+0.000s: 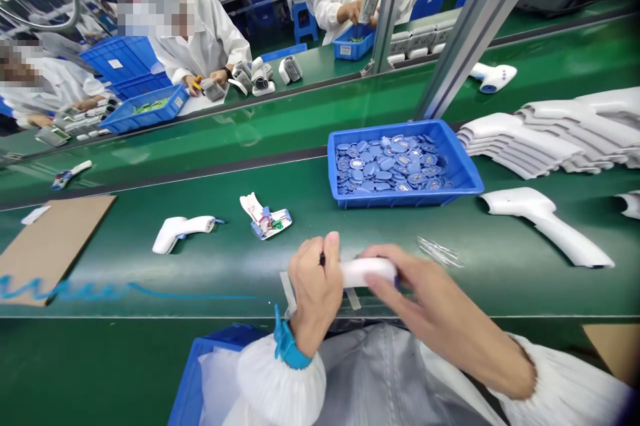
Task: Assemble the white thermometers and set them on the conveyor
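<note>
My left hand (314, 293) and my right hand (420, 293) meet over the near edge of the green belt (150, 273). Both are closed around a white plastic thermometer shell (367, 271), the left at its left end, the right over its right end. A blue wrist strap sits on my left wrist. On the belt just beyond lie an open shell half with a circuit board and wires (267, 218) and a whole white thermometer gun (181, 231).
A blue tray of several small blue parts (465, 176) stands to the right. White shells (545, 223) lie beside it, with a stack behind (550, 136). A cardboard sheet (50, 246) lies left. A blue bin (193, 379) sits below. People in white coats work across the line.
</note>
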Demonstrator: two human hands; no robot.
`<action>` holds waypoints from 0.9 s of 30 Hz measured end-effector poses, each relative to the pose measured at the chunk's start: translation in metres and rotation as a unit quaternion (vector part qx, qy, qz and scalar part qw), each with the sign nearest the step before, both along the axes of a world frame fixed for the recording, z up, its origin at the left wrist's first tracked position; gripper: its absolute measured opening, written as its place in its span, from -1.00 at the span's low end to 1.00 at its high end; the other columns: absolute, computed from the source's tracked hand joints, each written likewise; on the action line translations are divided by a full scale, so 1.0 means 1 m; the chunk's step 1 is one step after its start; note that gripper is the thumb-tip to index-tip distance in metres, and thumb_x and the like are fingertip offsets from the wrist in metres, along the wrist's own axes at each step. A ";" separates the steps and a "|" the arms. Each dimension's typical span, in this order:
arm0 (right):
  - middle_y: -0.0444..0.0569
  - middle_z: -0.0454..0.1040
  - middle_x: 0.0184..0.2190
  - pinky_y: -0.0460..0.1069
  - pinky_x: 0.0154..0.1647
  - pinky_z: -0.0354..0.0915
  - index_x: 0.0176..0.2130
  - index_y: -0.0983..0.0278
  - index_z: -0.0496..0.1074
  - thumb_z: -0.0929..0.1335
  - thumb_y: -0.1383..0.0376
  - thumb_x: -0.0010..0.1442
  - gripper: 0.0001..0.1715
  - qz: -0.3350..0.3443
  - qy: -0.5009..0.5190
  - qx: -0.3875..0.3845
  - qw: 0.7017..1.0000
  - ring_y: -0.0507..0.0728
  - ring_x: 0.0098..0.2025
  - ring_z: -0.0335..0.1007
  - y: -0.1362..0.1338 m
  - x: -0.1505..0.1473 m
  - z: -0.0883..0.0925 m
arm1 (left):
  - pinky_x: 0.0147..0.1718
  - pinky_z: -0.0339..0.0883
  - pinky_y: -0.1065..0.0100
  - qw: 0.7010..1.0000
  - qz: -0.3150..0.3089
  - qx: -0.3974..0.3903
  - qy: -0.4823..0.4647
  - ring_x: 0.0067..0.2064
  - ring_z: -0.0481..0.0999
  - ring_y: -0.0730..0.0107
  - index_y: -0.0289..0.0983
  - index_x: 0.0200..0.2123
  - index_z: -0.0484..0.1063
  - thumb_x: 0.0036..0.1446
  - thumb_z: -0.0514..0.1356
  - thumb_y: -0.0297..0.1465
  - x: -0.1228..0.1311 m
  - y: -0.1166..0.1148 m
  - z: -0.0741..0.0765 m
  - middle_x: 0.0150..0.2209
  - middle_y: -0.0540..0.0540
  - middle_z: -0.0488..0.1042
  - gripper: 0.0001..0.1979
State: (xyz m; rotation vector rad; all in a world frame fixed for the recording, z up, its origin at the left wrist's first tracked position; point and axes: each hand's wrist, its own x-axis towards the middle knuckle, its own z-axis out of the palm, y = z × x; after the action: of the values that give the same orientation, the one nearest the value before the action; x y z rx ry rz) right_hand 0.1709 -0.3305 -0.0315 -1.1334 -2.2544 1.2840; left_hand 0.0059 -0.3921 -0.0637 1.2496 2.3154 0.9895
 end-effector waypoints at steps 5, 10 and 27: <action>-0.07 0.55 -0.13 0.01 -0.20 0.41 -0.02 0.14 0.44 0.22 0.16 0.43 -0.73 0.053 0.004 0.043 0.998 0.09 -0.25 0.51 -0.023 -0.010 -0.007 | -0.47 -0.06 0.29 0.999 -0.035 -0.034 0.010 -0.57 0.15 0.44 -0.24 -0.70 0.13 0.36 0.06 -0.18 0.002 0.008 -0.010 -0.69 0.01 0.25 -0.43; -0.01 0.53 -0.22 -0.02 -0.35 0.36 -0.06 0.19 0.45 0.28 0.08 0.36 -0.69 -0.042 0.087 0.043 0.994 0.09 -0.32 0.45 -0.030 -0.011 -0.024 | -0.44 0.03 0.28 0.988 -0.092 0.083 0.095 -0.54 0.23 0.42 -0.24 -0.71 0.19 0.31 0.12 -0.32 -0.009 0.010 0.000 -0.68 -0.02 0.30 -0.50; -0.15 0.31 -0.66 -0.01 -0.49 -0.06 -0.27 0.25 0.45 0.08 0.05 0.45 -0.46 0.104 -0.110 0.083 0.985 0.04 -0.64 0.13 -0.011 -0.038 -0.036 | -0.45 -0.04 0.29 0.991 -0.074 0.102 0.043 -0.54 0.10 0.48 -0.23 -0.68 -0.01 0.31 0.08 -0.33 -0.041 0.047 -0.019 -0.65 0.05 0.11 -0.49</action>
State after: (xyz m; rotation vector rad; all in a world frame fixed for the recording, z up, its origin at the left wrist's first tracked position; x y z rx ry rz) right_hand 0.1326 -0.3411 -0.0675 -1.0458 -2.6472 1.0607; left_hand -0.0348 -0.3451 -0.0829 1.5491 2.1890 1.1633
